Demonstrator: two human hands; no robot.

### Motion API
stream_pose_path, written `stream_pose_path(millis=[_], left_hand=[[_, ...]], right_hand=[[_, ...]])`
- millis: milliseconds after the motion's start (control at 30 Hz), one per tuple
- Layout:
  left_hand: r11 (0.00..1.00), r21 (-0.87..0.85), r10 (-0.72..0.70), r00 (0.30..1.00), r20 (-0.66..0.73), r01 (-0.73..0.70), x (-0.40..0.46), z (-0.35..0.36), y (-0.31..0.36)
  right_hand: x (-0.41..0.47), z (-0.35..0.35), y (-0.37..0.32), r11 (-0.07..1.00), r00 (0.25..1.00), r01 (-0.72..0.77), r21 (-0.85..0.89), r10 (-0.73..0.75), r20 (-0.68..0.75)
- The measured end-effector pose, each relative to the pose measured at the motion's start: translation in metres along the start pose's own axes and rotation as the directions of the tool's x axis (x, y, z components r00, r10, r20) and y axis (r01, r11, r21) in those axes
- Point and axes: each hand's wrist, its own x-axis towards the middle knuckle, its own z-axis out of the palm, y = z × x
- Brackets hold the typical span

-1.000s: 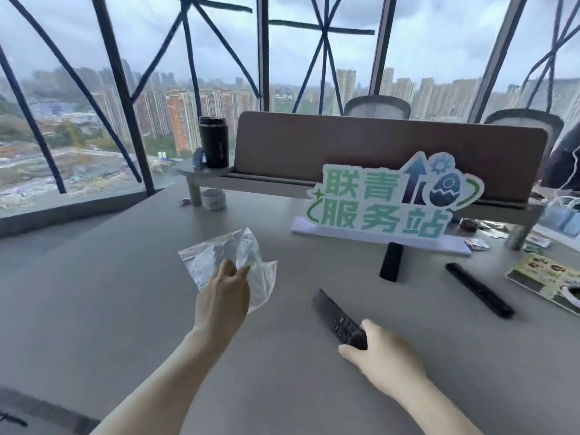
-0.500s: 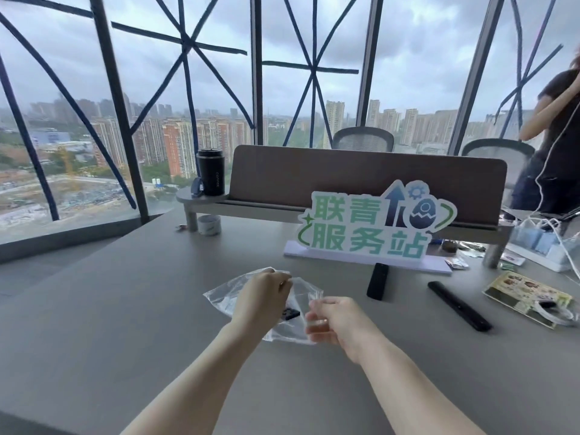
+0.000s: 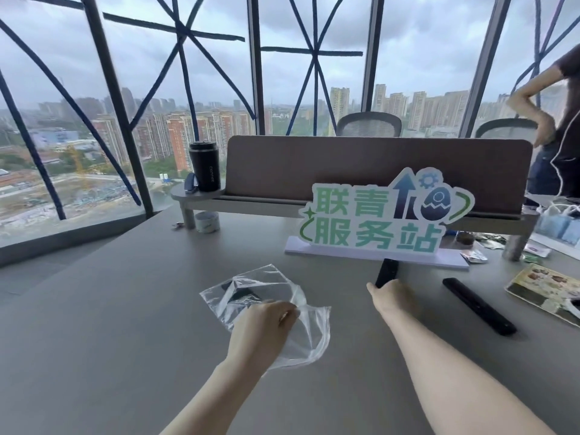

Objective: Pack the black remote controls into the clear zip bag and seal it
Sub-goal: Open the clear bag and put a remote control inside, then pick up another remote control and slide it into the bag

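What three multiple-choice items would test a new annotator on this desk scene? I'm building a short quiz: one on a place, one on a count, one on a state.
1. Where is the black tumbler?
A. on the raised shelf
B. inside the bag
C. on a chair

2. How many remotes lie outside the clear zip bag?
A. none
B. two
C. four

3. What is the left hand doing?
A. resting flat
B. pinching the bag
C. holding the sign

Key: 1 A, it stands at the shelf's left end; 2 B, one at the right hand, one farther right; 3 B, fingers grip plastic.
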Motion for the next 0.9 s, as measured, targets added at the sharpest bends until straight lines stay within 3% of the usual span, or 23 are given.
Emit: stream_pose_path(millis=[100, 167, 233, 300, 367, 467, 600, 700, 800, 900], left_hand=[[0.999, 0.008, -0.053, 0.998, 0.026, 0.053, 0.006, 0.0, -0.004], [0.996, 0.0, -0.094, 0.995, 0.031, 0.094, 0.01, 0.002, -0.001], [0.987, -0.048, -0.149, 0.988, 0.035, 0.15, 0.013, 0.003, 0.004], [0.974, -0.115, -0.191, 0.981, 0.033, 0.194, 0.018, 0.003, 0.01], [0.966, -0.154, -0.206, 0.978, 0.032, 0.209, 0.023, 0.002, 0.018], [0.966, -0.172, -0.191, 0.981, 0.027, 0.192, 0.028, 0.002, 0.029], [0.968, -0.165, -0.189, 0.982, 0.013, 0.189, 0.023, 0.004, 0.043], [0.966, -0.172, -0.192, 0.981, 0.024, 0.193, 0.019, 0.004, 0.047], [0.957, -0.202, -0.213, 0.977, 0.007, 0.21, 0.02, 0.005, 0.04], [0.949, -0.221, -0.223, 0.974, 0.04, 0.227, 0.023, 0.01, 0.044]], right_hand=[[0.01, 0.004, 0.005, 0.997, 0.996, 0.045, -0.065, -0.04, 0.075], [0.005, -0.004, 0.015, 0.999, 0.986, 0.052, 0.008, -0.053, 0.161], [-0.018, -0.025, 0.027, 0.965, 0.959, -0.007, 0.263, -0.068, 0.276], [-0.05, -0.053, 0.044, 0.819, 0.906, -0.128, 0.559, -0.133, 0.402], [-0.091, -0.085, 0.063, 0.701, 0.819, -0.201, 0.685, -0.263, 0.51], [-0.139, -0.115, 0.079, 0.718, 0.674, -0.222, 0.66, -0.375, 0.636], [-0.166, -0.087, 0.051, 0.822, 0.594, -0.145, 0.55, -0.373, 0.713], [-0.167, -0.051, 0.022, 0.813, 0.649, -0.113, 0.571, -0.374, 0.662], [-0.15, -0.043, 0.022, 0.814, 0.778, -0.088, 0.574, -0.304, 0.55], [-0.131, -0.055, 0.045, 0.82, 0.792, -0.1, 0.564, -0.278, 0.544]])
